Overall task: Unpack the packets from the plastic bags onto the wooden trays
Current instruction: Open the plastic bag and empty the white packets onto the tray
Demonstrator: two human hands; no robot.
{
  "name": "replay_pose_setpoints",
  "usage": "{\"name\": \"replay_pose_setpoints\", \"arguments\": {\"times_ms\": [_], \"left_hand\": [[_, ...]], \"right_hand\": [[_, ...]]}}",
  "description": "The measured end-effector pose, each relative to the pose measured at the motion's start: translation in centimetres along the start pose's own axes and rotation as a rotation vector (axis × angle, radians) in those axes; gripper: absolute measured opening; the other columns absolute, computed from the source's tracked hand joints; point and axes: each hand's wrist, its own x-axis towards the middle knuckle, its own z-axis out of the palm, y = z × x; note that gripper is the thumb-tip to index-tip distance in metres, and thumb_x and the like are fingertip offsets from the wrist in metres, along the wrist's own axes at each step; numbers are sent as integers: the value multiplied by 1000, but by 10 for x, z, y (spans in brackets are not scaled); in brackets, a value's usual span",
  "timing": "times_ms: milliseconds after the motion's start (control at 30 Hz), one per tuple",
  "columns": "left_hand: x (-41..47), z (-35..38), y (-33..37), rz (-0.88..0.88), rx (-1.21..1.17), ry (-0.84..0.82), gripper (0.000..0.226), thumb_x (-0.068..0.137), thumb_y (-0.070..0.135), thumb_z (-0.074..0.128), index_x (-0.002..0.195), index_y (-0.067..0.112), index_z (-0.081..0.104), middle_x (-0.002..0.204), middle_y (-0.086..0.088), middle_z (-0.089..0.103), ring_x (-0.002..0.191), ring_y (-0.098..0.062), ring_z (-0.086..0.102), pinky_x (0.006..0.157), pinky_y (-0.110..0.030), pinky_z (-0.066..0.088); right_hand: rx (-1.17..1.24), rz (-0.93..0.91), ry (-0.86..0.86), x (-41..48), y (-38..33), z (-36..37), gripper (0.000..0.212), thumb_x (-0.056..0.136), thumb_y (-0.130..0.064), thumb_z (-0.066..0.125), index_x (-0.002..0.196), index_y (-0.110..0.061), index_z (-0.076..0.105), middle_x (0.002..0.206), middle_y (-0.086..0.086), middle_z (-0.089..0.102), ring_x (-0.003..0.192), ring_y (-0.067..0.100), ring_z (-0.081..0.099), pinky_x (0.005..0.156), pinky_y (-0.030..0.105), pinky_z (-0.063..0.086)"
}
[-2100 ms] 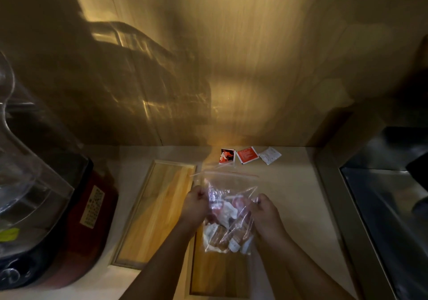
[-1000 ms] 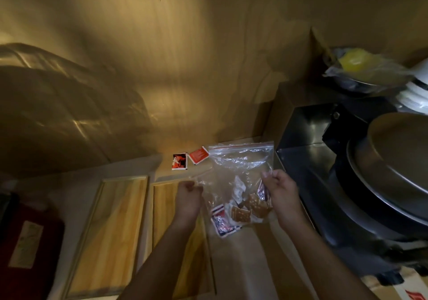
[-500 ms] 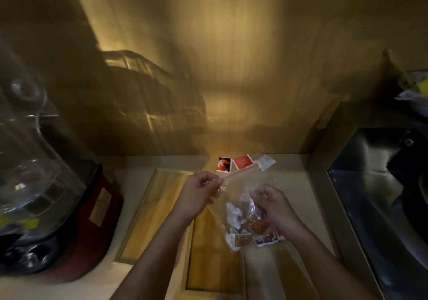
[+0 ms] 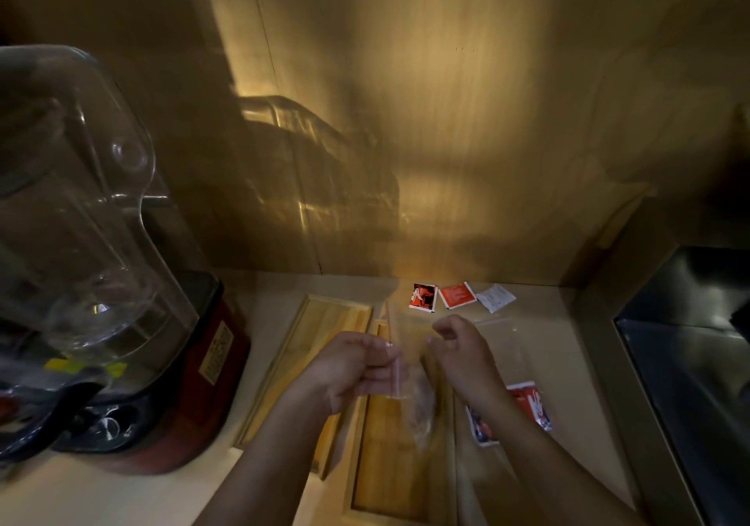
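Observation:
A clear zip plastic bag (image 4: 418, 399) hangs blurred between my hands above the right wooden tray (image 4: 389, 481). My left hand (image 4: 353, 367) pinches the bag's red zip edge. My right hand (image 4: 458, 355) is half curled beside the bag's other edge; whether it grips the plastic is unclear. Two red and white packets (image 4: 531, 403) lie on the counter right of that tray, partly hidden by my right forearm. The left wooden tray (image 4: 320, 334) holds nothing visible.
Three small packets (image 4: 458, 295) lie by the back wall. A blender (image 4: 105, 282) with a clear cover and red base fills the left side. A dark steel appliance (image 4: 690, 363) borders the counter on the right.
The packets have left the bag and now lie on the counter to the right of the tray. My left hand has lowered, and the bag now hangs thin and blurred between my hands.

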Motion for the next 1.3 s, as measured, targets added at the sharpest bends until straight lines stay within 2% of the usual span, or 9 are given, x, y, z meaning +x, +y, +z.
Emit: {"name": "replay_pose_setpoints", "arguments": {"times_ms": [67,167,233,433,533,667,900,1133,1300], "left_hand": [[0,1,-2,33,-15,61,10,87,9,60,82,6,68,67,-6,71,61,-14,67,60,-28,57],[1,7,-7,106,56,168,13,83,14,66,70,13,64,58,1,65,52,-8,58,50,-20,45],[2,12,-10,156,74,212,15,81,15,67,67,15,63,58,2,63,50,-6,56,49,-20,41],[4,22,-17,223,48,186,25,78,29,72,57,22,60,53,9,59,48,-1,51,45,-16,39],[5,24,-19,249,56,182,27,80,26,69,56,21,58,48,10,56,45,-1,48,42,-16,36],[7,26,-20,322,92,171,28,82,21,68,57,20,55,47,10,51,46,-3,44,41,-15,34],[5,28,-21,416,167,136,25,84,21,65,61,20,57,51,12,55,50,1,49,46,-13,39],[2,28,-20,414,175,104,25,86,15,63,61,15,56,49,10,51,49,-3,44,46,-16,35],[0,33,-20,480,160,187,19,87,9,61,69,4,56,65,-9,50,49,-2,42,45,-12,36]], "right_hand": [[109,-1,-18,-5,-9,-1,3,84,-19,61,84,-22,60,86,-4,62,83,11,58,71,24,44],[314,-9,-167,-18,-21,-1,9,83,-23,63,74,-23,64,67,-5,67,65,7,63,61,22,48],[355,-53,-231,-25,-26,0,8,80,-28,66,73,-25,65,64,-7,69,60,4,63,55,19,49],[265,-120,-283,-36,-30,-3,6,76,-25,70,77,-26,64,67,-5,71,58,5,63,51,21,49],[199,-128,-272,-36,-33,-9,6,79,-19,61,77,-15,66,71,4,73,63,17,67,58,29,52],[298,-48,-218,-37,-34,-12,24,86,-8,54,65,-11,64,52,3,66,47,17,61,45,23,50],[343,-31,-314,-39,-34,-17,15,78,-26,66,71,-13,67,63,7,71,51,16,65,48,27,52],[307,-4,-367,-42,-36,-21,23,86,-4,53,67,-11,66,46,0,63,44,14,61,45,26,54],[345,36,-397,-41,-38,-20,25,87,-1,51,66,-9,63,48,0,64,43,15,61,41,25,53]]}}
